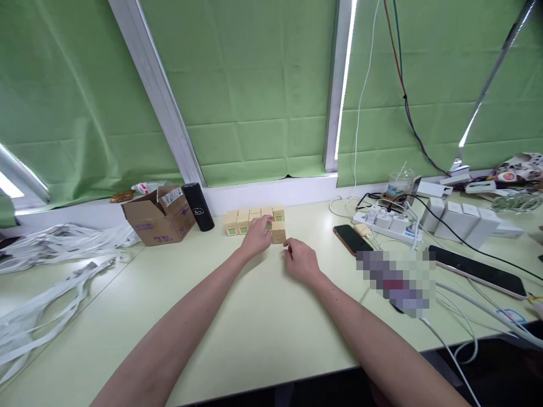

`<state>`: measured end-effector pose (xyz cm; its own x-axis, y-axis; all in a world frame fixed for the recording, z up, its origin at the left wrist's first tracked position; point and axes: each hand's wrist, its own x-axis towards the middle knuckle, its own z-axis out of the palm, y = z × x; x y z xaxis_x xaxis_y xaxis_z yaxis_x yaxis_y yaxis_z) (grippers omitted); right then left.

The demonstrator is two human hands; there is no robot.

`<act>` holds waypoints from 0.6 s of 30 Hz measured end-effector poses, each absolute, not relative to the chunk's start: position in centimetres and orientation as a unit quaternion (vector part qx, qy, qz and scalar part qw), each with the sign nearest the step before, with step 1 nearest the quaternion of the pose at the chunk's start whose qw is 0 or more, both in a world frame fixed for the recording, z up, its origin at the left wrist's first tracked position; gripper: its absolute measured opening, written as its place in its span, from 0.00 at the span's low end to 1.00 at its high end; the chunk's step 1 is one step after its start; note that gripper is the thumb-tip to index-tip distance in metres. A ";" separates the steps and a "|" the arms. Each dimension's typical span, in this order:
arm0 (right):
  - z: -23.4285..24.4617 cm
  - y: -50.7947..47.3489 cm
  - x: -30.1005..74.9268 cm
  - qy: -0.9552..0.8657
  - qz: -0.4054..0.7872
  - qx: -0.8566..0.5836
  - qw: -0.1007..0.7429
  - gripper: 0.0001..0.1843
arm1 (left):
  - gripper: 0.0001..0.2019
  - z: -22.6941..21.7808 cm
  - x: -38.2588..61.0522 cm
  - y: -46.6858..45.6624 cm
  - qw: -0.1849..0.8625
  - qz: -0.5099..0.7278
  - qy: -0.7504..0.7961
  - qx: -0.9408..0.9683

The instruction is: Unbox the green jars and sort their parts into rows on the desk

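Several small tan cardboard boxes (pixel 243 221) with green labels stand packed together against the back of the table. One more small box (pixel 278 233) of the same kind sits in front of the right end of the group, with no label showing on its near face. My left hand (pixel 257 235) reaches over the group, fingers apart and stretched at the boxes just left of the front box. Whether its fingertips touch them I cannot tell. Close to the front box's lower right corner, my right hand (pixel 302 260) has loosely bent fingers, with nothing visible in them.
On the left are an open carton (pixel 159 220), a black cylinder (pixel 198 207) and bundled white straps (pixel 63 249). To the right lie a phone (pixel 352 239), a power strip (pixel 388 226) with cables, white boxes (pixel 462 223) and a long black device (pixel 477 271). Green blinds (pixel 254 85) hang behind.
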<state>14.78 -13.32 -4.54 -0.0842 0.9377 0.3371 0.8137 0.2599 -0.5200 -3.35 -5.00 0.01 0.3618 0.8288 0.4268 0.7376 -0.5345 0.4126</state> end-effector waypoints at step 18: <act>-4.2 -13.5 15.0 -0.724 0.114 -0.601 0.318 0.12 | 0.29 -3.1 -5.4 -8.4 0.231 0.359 0.508 0.748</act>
